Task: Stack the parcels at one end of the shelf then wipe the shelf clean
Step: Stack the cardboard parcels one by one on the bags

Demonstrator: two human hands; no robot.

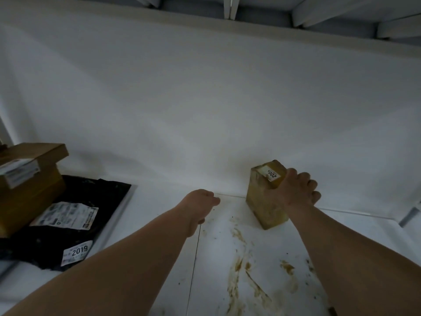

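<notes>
Shelf (pixel 159 258) surface, white and flat, runs from the near edge back to a plain white wall (pixel 205 99), with a thin seam crossing the board from front to back near the middle. Brown smears (pixel 239 265) and dark specks streak the right half of it, in front of and below the small parcel. Overhead, a pale beam and white slats of the level above close the space in.

At the left end a stack sits: a black mailer bag (pixel 75 224) lies flat with two white labels on it, one reading 2019, and two brown cardboard boxes (pixel 29 185) rest on its far left part, the upper one carrying a white label. A small brown parcel (pixel 266 201) stands upright toward the right, close to the wall and well apart from the stack, a white label on its top face.

The right hand (pixel 293 190) grasps the small parcel from its right side, fingers curled over the top edge. The left hand (pixel 200 204) hovers above the bare middle of the shelf, just left of the parcel and not touching it, holding nothing; its fingers point away and I cannot tell how far they curl.

Counted: three parcels stacked, one apart, two hands.
</notes>
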